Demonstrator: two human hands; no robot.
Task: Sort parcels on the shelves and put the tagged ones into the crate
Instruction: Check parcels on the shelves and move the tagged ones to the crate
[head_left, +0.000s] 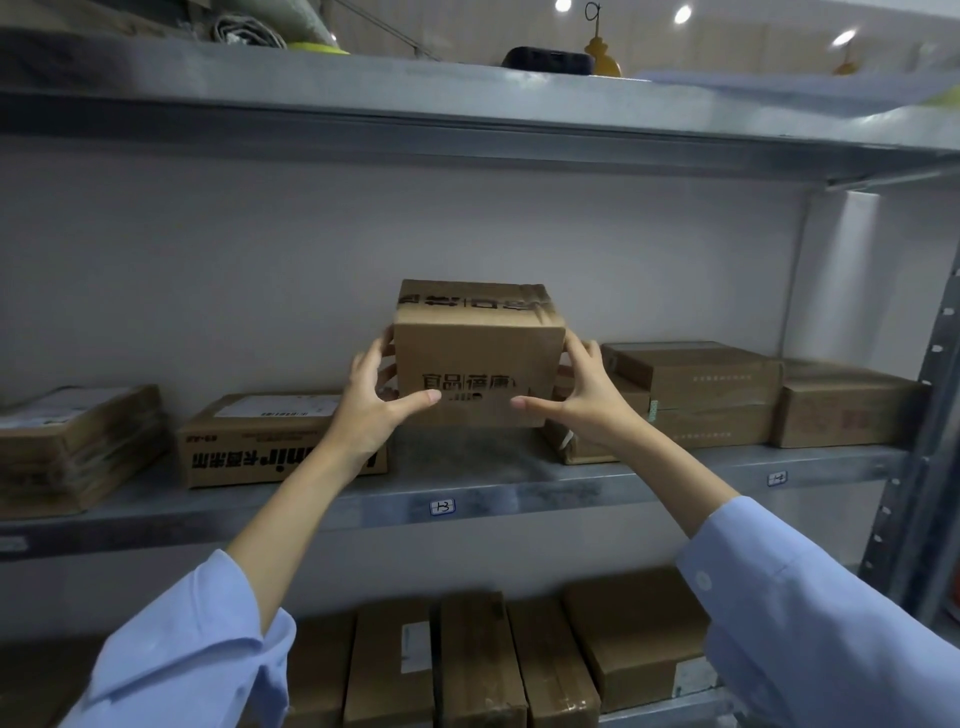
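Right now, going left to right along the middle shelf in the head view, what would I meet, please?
Plastic-wrapped parcel → white-labelled box → left hand → held box → right hand → stacked flat boxes → end box.

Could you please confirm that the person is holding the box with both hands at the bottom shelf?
Not quite. The box is at the middle shelf, not the bottom one. The head view shows the left hand and the right hand both holding it there.
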